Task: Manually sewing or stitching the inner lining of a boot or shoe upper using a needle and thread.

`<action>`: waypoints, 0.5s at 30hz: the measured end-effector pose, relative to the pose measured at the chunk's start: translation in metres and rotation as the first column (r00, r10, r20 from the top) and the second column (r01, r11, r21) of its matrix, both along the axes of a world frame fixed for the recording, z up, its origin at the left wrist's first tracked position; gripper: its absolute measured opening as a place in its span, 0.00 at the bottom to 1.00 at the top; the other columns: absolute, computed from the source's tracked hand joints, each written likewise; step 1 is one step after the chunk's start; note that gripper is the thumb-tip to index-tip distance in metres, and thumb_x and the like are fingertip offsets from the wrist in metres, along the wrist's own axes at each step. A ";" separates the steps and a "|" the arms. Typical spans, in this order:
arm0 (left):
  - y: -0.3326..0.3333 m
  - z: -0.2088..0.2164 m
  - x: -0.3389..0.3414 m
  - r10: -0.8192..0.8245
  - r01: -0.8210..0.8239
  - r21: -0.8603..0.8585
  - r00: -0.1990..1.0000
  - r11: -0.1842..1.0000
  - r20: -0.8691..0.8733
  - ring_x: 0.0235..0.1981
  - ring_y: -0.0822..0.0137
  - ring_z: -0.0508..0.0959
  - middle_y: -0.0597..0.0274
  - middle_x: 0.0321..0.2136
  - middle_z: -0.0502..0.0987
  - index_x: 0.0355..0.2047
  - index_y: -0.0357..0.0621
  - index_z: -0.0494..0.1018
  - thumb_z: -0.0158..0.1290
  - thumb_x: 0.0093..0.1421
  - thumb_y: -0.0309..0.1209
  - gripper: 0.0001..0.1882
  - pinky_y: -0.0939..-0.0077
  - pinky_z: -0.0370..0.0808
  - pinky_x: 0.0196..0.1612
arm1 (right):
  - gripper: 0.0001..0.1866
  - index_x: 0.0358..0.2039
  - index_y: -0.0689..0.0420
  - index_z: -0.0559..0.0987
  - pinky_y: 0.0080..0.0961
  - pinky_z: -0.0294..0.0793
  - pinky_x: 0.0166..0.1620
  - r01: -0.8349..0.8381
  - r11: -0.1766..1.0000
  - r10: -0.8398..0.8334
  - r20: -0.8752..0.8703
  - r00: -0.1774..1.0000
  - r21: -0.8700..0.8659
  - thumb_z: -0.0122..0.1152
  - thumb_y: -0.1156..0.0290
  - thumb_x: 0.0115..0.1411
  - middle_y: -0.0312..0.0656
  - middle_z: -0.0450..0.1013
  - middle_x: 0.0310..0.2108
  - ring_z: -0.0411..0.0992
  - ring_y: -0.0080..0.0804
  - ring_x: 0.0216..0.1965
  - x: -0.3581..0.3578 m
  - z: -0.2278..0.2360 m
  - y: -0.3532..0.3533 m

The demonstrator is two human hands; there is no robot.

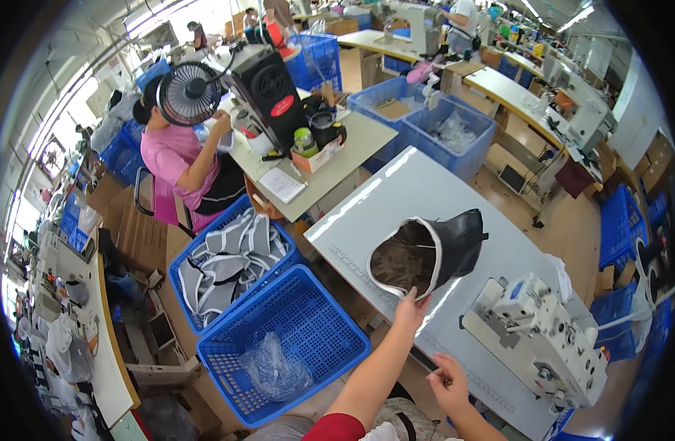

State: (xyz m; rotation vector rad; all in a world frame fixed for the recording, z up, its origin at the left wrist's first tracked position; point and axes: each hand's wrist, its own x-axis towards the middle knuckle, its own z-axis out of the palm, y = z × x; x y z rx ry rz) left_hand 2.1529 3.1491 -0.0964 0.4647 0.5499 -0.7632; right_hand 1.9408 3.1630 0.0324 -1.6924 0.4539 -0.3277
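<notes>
My left hand [411, 310] grips the near rim of a black, pouch-like sewn piece [458, 257] above the grey table. White binding runs round its wide opening, and a brown mottled lining shows inside. A small dark tab sticks out at its far right end. Close to the table's front edge, my right hand [450, 382] is raised with curled fingers; something dark may be between them, too small to name. Right of both hands stands a white sewing machine [539, 331], apart from the black piece.
A blue crate [345, 342] holding clear plastic stands left of the table. Behind it, another blue crate [177, 272] is filled with grey, white-edged pieces. A person in pink [168, 158] sits at the neighbouring table [359, 140], beside a black fan [190, 92]. Blue bins [462, 158] stand beyond my table [403, 187].
</notes>
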 end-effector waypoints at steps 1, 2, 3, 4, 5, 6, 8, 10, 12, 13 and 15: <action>-0.002 -0.003 0.003 0.014 -0.014 0.008 1.000 1.000 -0.019 0.46 0.58 0.73 0.50 0.46 0.71 0.47 0.34 0.64 0.47 0.62 0.32 0.16 0.64 0.74 0.49 | 0.19 0.47 0.61 0.71 0.13 0.66 0.28 -0.014 1.000 0.014 -0.019 1.000 0.008 0.55 0.81 0.53 0.46 0.64 0.52 0.70 0.20 0.29 0.013 -0.002 -0.008; -0.002 -0.004 0.006 -0.073 0.073 -0.008 0.997 0.997 -0.033 0.44 0.58 0.74 0.51 0.44 0.72 0.47 0.34 0.65 0.48 0.61 0.34 0.18 0.64 0.74 0.48 | 0.19 0.47 0.61 0.70 0.13 0.66 0.28 -0.006 1.000 0.006 -0.005 1.000 0.008 0.54 0.81 0.54 0.46 0.63 0.52 0.70 0.20 0.29 0.027 -0.003 -0.015; -0.001 -0.005 0.009 -0.157 0.156 -0.027 0.987 0.987 -0.043 0.43 0.58 0.75 0.51 0.43 0.72 0.46 0.34 0.65 0.49 0.61 0.36 0.19 0.64 0.74 0.47 | 0.19 0.48 0.60 0.70 0.13 0.66 0.28 0.001 1.000 -0.001 0.012 1.000 0.009 0.54 0.81 0.54 0.45 0.63 0.52 0.70 0.20 0.29 0.042 -0.003 -0.021; 0.009 -0.005 0.011 -0.219 0.218 -0.064 0.976 0.974 0.003 0.43 0.57 0.74 0.49 0.42 0.73 0.45 0.32 0.66 0.52 0.59 0.39 0.22 0.64 0.73 0.47 | 0.18 0.47 0.60 0.70 0.13 0.67 0.28 -0.030 0.998 0.030 -0.008 1.000 -0.049 0.52 0.82 0.54 0.45 0.63 0.52 0.71 0.21 0.29 0.058 0.002 -0.029; 0.017 -0.003 0.013 -0.198 0.198 -0.058 0.980 0.979 -0.005 0.43 0.57 0.74 0.49 0.42 0.73 0.45 0.32 0.66 0.52 0.59 0.39 0.22 0.64 0.73 0.47 | 0.18 0.47 0.60 0.70 0.13 0.67 0.28 -0.051 0.998 0.051 -0.015 0.999 -0.041 0.52 0.82 0.54 0.45 0.63 0.52 0.71 0.21 0.29 0.075 0.000 -0.036; 0.028 -0.001 0.015 -0.293 0.291 0.054 0.956 0.955 0.015 0.43 0.58 0.75 0.49 0.41 0.74 0.45 0.32 0.67 0.52 0.58 0.41 0.23 0.65 0.74 0.46 | 0.18 0.47 0.60 0.70 0.14 0.68 0.29 -0.010 0.998 0.012 0.032 0.999 -0.064 0.52 0.82 0.55 0.46 0.63 0.52 0.71 0.21 0.29 0.091 -0.002 -0.042; 0.056 0.024 0.024 -0.486 0.456 0.269 0.872 0.849 0.058 0.41 0.60 0.75 0.51 0.38 0.75 0.44 0.34 0.68 0.52 0.57 0.44 0.24 0.69 0.74 0.43 | 0.18 0.47 0.61 0.70 0.15 0.71 0.30 0.067 0.995 -0.061 0.073 0.995 -0.079 0.51 0.84 0.54 0.47 0.63 0.51 0.69 0.21 0.29 0.114 -0.006 -0.053; 0.103 0.015 0.051 -0.486 0.387 0.489 0.869 0.782 0.091 0.38 0.62 0.76 0.53 0.36 0.75 0.45 0.37 0.68 0.51 0.58 0.44 0.23 0.72 0.75 0.38 | 0.18 0.47 0.61 0.69 0.16 0.72 0.31 0.075 0.996 -0.072 0.061 0.996 -0.045 0.51 0.84 0.54 0.47 0.63 0.51 0.69 0.21 0.29 0.128 -0.003 -0.050; 0.138 -0.021 0.078 -0.196 0.065 0.598 0.968 0.799 0.155 0.37 0.63 0.76 0.55 0.36 0.74 0.45 0.41 0.68 0.48 0.59 0.43 0.20 0.73 0.74 0.38 | 0.19 0.47 0.62 0.69 0.17 0.73 0.32 0.093 0.996 -0.092 0.034 0.995 -0.014 0.51 0.84 0.54 0.48 0.63 0.51 0.69 0.21 0.29 0.131 -0.005 -0.042; 0.145 -0.027 0.096 0.013 -0.140 0.597 0.977 0.790 0.212 0.37 0.64 0.75 0.56 0.38 0.74 0.45 0.43 0.68 0.46 0.60 0.43 0.20 0.73 0.73 0.40 | 0.18 0.47 0.62 0.69 0.18 0.73 0.32 0.058 0.998 -0.059 0.007 0.998 0.032 0.51 0.84 0.54 0.48 0.63 0.50 0.69 0.22 0.29 0.129 -0.008 -0.036; 0.141 -0.042 0.138 0.190 -0.252 0.663 0.968 0.705 0.166 0.43 0.65 0.71 0.61 0.42 0.71 0.45 0.45 0.68 0.42 0.63 0.45 0.19 0.67 0.68 0.48 | 0.18 0.47 0.63 0.70 0.19 0.73 0.33 0.021 0.997 -0.019 -0.021 1.000 0.080 0.51 0.84 0.54 0.49 0.63 0.50 0.69 0.22 0.29 0.129 -0.018 -0.021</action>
